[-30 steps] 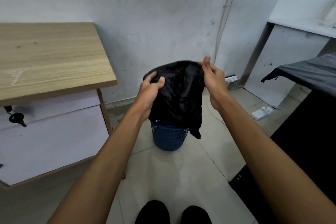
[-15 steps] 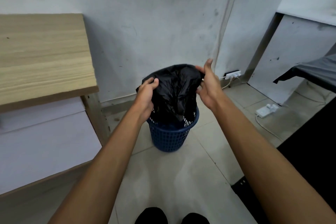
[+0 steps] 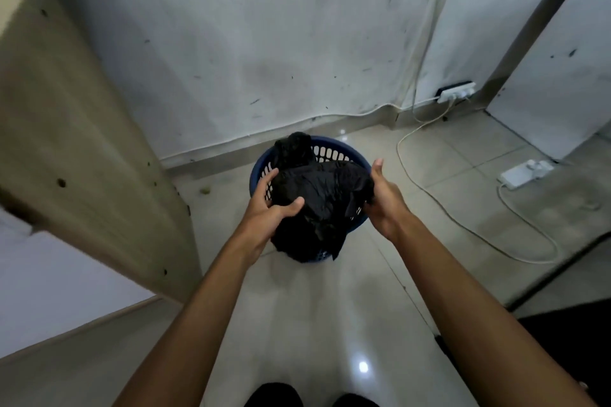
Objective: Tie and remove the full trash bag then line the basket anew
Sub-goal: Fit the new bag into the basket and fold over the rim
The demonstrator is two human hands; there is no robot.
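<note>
1. The wall point(image 3: 281, 43) is filling the upper middle of the frame, grey-white and scuffed with dark marks.
2. A wooden desk point(image 3: 72, 149) is slanting down the left side of the frame, its pale panel blurred.
3. The tiled floor point(image 3: 330, 324) is running across the lower half of the frame and is showing a small bright reflection near the bottom centre.
4. The blue basket point(image 3: 334, 150) is standing on the floor in the middle of the frame, near the foot of the wall, with its slotted far wall showing.
5. The black bag point(image 3: 317, 208) is sitting in the mouth of the basket and is draping over its near rim; a bunched part of it is sticking up at the far left of the rim.
6. The left hand point(image 3: 264, 211) is gripping the left side of the bag, its thumb pressing across the plastic from the front and its fingers curling behind.
7. The right hand point(image 3: 383, 195) is holding the right side of the bag, its fingers lying together and pointing toward the wall; the thumb is hidden by the plastic, so how it is closing cannot be told.
8. A white cable point(image 3: 463, 218) is looping over the floor at the right of the frame.
9. A white power strip point(image 3: 525, 173) is lying at the right, well apart from the basket.
10. A wall socket point(image 3: 458, 92) is sitting low in the upper right of the frame.
</note>
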